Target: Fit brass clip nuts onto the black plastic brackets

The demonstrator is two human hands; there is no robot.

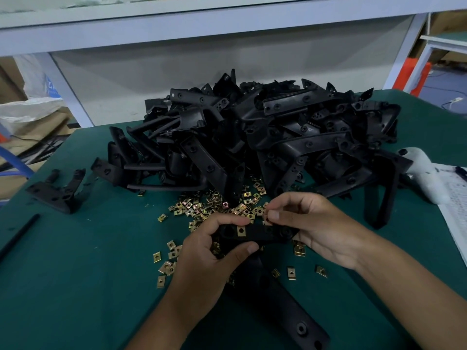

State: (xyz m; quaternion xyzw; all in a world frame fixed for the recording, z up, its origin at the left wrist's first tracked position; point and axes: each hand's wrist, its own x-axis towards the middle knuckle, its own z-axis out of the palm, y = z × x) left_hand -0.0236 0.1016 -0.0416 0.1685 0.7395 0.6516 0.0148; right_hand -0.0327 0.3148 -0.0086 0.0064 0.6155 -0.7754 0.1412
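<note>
Bracket pile (pixel 265 137) behind scattered clip nuts (pixel 202 208), lone bracket (pixel 54 192) left, perhaps tool (pixel 419 170) right

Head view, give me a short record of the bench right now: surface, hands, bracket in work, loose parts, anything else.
surface: green mat
left hand: grips the bracket by its near end
right hand: supports the bracket's other end, pinches a nut at its top edge
fitted nut: already on the bracket
loose nuts: scattered on the mat around the hands
bracket pile: heaped behind the nuts
lone bracket: apart, far left
white tool: right edge, beside a printed sheet
</note>
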